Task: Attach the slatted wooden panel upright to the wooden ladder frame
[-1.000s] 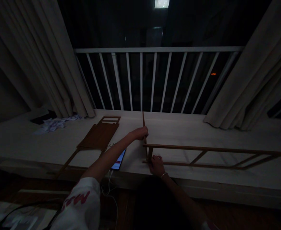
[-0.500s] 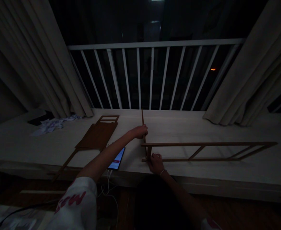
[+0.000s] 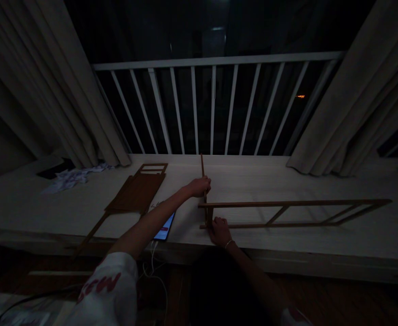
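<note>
In dim light at a window desk [image 3: 287, 181], the left hand [image 3: 199, 186] keeps its grip closed around an upright wooden strip [image 3: 202, 165]. The right hand [image 3: 219, 230] rests on the near-left corner of a long frame [image 3: 321, 203] on the desk; whether that grip is closed cannot be told. Over the last second, hands and frame have barely shifted, steadying the corner.
</note>
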{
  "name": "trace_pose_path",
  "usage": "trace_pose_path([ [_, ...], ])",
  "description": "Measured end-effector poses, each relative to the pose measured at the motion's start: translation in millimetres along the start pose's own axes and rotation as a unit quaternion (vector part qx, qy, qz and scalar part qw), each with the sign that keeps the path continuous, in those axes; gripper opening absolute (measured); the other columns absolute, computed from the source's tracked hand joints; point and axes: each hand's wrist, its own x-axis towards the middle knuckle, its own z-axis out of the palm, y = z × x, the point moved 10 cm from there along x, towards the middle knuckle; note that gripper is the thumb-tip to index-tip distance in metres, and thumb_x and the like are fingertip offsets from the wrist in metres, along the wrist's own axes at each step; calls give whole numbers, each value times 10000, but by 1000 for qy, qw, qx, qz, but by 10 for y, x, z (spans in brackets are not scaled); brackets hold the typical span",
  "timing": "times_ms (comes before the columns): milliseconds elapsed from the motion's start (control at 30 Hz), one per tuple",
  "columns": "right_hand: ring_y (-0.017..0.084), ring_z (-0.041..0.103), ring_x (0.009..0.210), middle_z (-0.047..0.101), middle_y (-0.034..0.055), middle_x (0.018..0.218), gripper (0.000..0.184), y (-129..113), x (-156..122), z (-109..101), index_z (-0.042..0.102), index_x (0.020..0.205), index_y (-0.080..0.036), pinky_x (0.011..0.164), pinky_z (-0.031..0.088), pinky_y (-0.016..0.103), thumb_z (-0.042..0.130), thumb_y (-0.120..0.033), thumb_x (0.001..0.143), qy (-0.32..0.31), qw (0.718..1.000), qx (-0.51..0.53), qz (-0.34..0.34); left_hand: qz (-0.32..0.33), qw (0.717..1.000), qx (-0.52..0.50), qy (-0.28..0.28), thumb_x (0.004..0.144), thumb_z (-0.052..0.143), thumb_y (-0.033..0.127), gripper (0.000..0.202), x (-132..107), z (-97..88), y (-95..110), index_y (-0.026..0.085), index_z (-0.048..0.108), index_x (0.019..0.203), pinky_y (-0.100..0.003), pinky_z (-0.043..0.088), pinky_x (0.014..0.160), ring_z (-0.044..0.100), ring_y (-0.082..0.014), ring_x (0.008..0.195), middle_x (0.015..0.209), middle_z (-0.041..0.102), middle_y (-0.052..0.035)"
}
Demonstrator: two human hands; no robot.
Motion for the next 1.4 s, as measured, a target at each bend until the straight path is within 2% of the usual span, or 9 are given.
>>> trace_pose_path([
  [233, 220, 381, 869, 466, 88, 902, 261, 19, -18, -2, 520, 954, -170, 810, 213, 364, 450, -347, 775, 3, 1000, -4, 4, -11, 999, -29, 9, 650, 542, 135, 91, 4, 83, -99, 145, 617, 702, -243, 392, 633, 440, -201, 894, 831, 533, -86],
  [433, 223, 376, 874, 467, 91, 907, 269, 17, -27, -18, 524, 948, -163, 804, 219, 360, 459, -350, 766, 2, 1000, -8, 2, 4, 998, -50, 30, 622, 541, 85, 113, -56, 33, -57, 148, 624, 665, -258, 390, 711, 429, -200, 911, 835, 523, -79],
  [600, 220, 383, 871, 472, 87, 896, 261, 17, -23, -38, 524, 938, -168, 795, 233, 358, 455, -352, 767, 5, 1000, -6, 1, 9, 986, -137, 97, 583, 499, -9, 324, -124, -125, 1, 178, 629, 814, -301, 358, 850, 433, -169, 958, 974, 488, -51],
  [800, 222, 388, 883, 481, 87, 909, 264, 8, -10, -45, 518, 954, -173, 797, 238, 364, 462, -348, 765, -2, 1000, -10, 3, -14, 965, -215, 149, 528, 349, -80, 460, -164, -219, -57, 165, 640, 785, -301, 368, 876, 475, -135, 977, 1016, 509, -36],
  [967, 225, 392, 887, 488, 93, 910, 271, 9, -13, -66, 518, 954, -165, 796, 240, 368, 447, -355, 773, 2, 1000, -11, 5, -26, 947, -265, 179, 593, 304, -44, 453, -247, -298, -42, 175, 641, 804, -329, 371, 888, 474, -144, 1028, 942, 594, -25],
  [1033, 223, 394, 879, 490, 90, 901, 267, 7, -18, -63, 518, 949, -169, 789, 243, 364, 442, -356, 775, 1, 1000, -9, 2, -39, 945, -271, 178, 662, 314, -10, 406, -288, -306, -5, 179, 639, 815, -332, 362, 900, 441, -154, 1080, 924, 613, -25],
  [1167, 220, 395, 865, 490, 87, 894, 259, 19, -27, -60, 518, 932, -171, 786, 239, 359, 451, -362, 770, 8, 1000, -5, 5, -57, 933, -304, 182, 817, 322, 146, 314, -363, -344, 75, 174, 631, 866, -304, 327, 940, 385, -150, 1141, 1010, 597, -44],
  [1300, 224, 391, 870, 486, 92, 910, 270, 29, -30, -60, 513, 944, -168, 789, 234, 361, 464, -361, 762, 18, 1000, -7, 5, -35, 928, -340, 150, 884, 233, 250, 386, -386, -361, 198, 189, 612, 925, -288, 264, 993, 330, -123, 1184, 1048, 584, -28],
  [1400, 221, 392, 861, 486, 85, 898, 248, 31, -25, -55, 517, 924, -173, 783, 234, 357, 465, -352, 760, 15, 1000, -9, 5, -25, 937, -328, 119, 877, 283, 304, 339, -419, -363, 287, 196, 595, 953, -307, 224, 1017, 238, -133, 1241, 1134, 530, -31],
])
